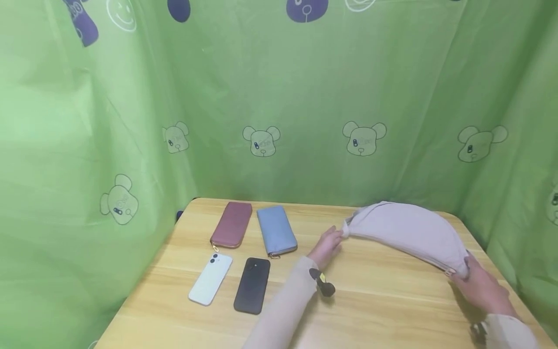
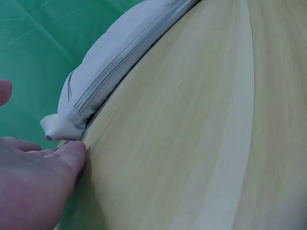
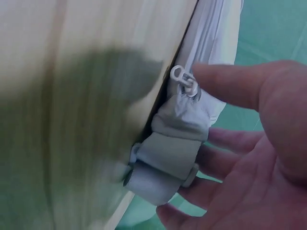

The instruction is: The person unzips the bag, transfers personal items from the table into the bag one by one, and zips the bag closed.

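Note:
A pale lilac-grey crescent sling bag point(image 1: 405, 232) lies at the back right of the wooden table, its zipper edge toward me. My left hand point(image 1: 327, 248) is at the bag's left end. In the left wrist view, the fingertips point(image 2: 74, 149) are right at the strap stub point(image 2: 62, 127), and the thumb stands apart from it. My right hand point(image 1: 481, 286) holds the bag's right end. The right wrist view has the thumb beside the zipper pull point(image 3: 184, 79), with the other fingers behind the bag and its strap buckle point(image 3: 163, 163).
On the table's left side lie a burgundy zip wallet point(image 1: 232, 224), a blue zip wallet point(image 1: 277, 230), a white phone point(image 1: 210, 279) and a black phone point(image 1: 252, 285). Green curtains point(image 1: 305, 87) with bear prints surround the wooden table point(image 1: 375, 300) at the back and sides.

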Demonstrator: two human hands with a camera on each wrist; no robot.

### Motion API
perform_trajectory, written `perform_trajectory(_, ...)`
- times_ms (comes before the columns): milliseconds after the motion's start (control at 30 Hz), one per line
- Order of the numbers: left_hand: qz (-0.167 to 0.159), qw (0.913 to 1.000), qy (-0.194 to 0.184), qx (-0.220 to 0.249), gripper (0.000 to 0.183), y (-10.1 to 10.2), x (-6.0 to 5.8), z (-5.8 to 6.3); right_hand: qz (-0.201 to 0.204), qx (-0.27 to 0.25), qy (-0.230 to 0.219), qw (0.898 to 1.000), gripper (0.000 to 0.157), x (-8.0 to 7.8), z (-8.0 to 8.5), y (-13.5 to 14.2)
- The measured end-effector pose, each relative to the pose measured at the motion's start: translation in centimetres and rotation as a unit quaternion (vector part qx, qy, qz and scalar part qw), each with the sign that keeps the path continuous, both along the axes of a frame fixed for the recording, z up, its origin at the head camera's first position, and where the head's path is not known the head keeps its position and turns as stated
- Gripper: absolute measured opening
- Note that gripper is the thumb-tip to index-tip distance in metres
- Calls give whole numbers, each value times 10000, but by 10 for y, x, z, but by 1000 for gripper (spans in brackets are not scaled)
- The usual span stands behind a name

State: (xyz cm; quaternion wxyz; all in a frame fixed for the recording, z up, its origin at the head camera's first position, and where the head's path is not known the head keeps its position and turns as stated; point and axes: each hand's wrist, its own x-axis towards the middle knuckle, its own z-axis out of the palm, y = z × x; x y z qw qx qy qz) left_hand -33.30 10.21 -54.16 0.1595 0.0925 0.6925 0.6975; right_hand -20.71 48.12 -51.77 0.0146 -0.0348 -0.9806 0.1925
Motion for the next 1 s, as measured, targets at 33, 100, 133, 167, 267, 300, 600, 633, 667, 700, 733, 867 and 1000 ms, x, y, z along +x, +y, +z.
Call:
perform_trajectory(33,-88,9998,-89,125,49,0,1,1,20,36,51,10000,87,1,-1,-1)
perform_trajectory(100,-70,9952,-611,757,55,2,2,1,40,88,90,9999,85,1,-3,-1)
perform_trajectory(133,-35,9899,-856,1129,60,2,2,2,45,94,81,9999,84,1,-4,-2)
perform_trajectory(167,-57,9874,-935,1278,64,3,3,1,42,86,70,9999,83,1,-4,-2)
perform_trajectory(267,-90,9833,-1008,1515,70,1,3,1,-21,38,34,10000,83,2,-4,-4)
perform_trajectory(300,-113,9825,-1000,1565,69,1,4,1,-39,14,19,10000,83,2,-4,-4)
perform_trajectory(600,-202,9816,-972,1633,58,-3,7,1,-124,142,564,9982,85,7,-7,-5)
perform_trajectory(633,-181,9815,-979,1633,57,-3,7,1,-119,151,594,9980,84,6,-7,-5)
perform_trajectory(667,-162,9812,-1002,1642,56,-4,7,1,-118,167,605,9980,84,6,-6,-5)
perform_trajectory(700,-144,9807,-1024,1658,55,-4,8,1,-102,171,606,9980,83,6,-6,-5)
perform_trajectory(733,-136,9802,-1042,1676,54,-4,8,1,-92,173,610,9979,83,6,-6,-5)
perform_trajectory(867,-88,9793,-1045,1733,53,-7,11,3,-36,186,595,9980,81,6,-2,-7)
perform_trajectory(1000,30,9795,-1019,1737,52,-12,12,5,63,179,580,9981,78,6,4,-11)
